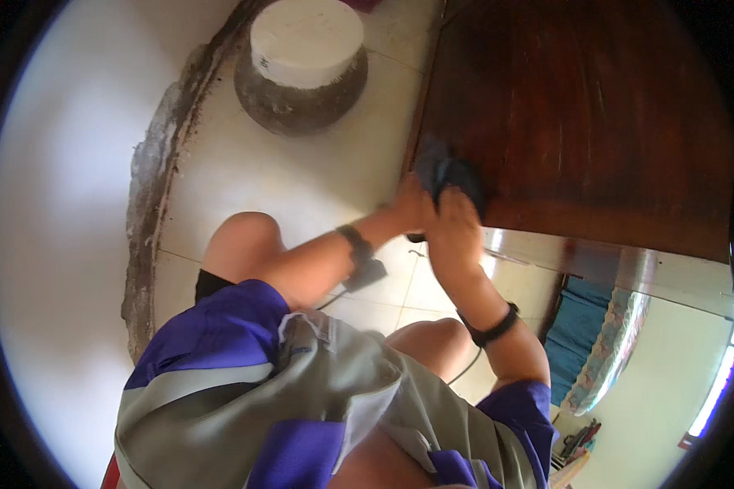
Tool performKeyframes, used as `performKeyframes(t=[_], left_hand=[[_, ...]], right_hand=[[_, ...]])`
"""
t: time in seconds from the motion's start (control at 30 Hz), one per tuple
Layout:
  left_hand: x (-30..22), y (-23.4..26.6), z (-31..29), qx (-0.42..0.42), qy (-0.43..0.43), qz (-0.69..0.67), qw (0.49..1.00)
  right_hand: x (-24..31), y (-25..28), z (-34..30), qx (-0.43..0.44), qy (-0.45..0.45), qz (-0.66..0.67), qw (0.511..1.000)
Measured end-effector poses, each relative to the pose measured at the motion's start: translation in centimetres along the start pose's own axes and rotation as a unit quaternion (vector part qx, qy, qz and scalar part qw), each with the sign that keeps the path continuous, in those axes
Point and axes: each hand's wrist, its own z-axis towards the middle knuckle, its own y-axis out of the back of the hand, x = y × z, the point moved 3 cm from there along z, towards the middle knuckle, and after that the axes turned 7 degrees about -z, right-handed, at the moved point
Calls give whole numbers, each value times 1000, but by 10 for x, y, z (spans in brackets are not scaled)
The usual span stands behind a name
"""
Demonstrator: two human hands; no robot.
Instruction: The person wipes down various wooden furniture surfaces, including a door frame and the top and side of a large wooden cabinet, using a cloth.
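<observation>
A dark, crumpled cloth (462, 181) is bunched at the near left corner of a dark brown wooden panel (579, 138). My left hand (413, 204), closed and slightly blurred, grips the cloth's near left side. Close beside it, my right hand (457, 232) presses on the cloth with its fingers bent together over it. Both hands nearly touch, and the fingertips are partly lost in the dark folds and blur. I wear a dark band on each wrist.
A round grey-brown pot (302, 102) with a broad white top (306, 37) stands on the tiled floor at far left. A small dark box (365, 275) with a cable lies below my left forearm. A blue-green curtain (581, 330) hangs at lower right.
</observation>
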Motion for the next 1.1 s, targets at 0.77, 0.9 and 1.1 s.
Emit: performKeyframes(t=[0.77,0.9,1.1], left_hand=[[-18,39,30,-81,-187,-64,977],[80,11,-14,0,-38,17,999],[34,20,-11,39,-71,-13,997]], right_hand=[[15,-1,13,-111,-107,121,981],[62,-56,8,-39,-88,178,979],[34,-28,-6,-139,-49,237,960]])
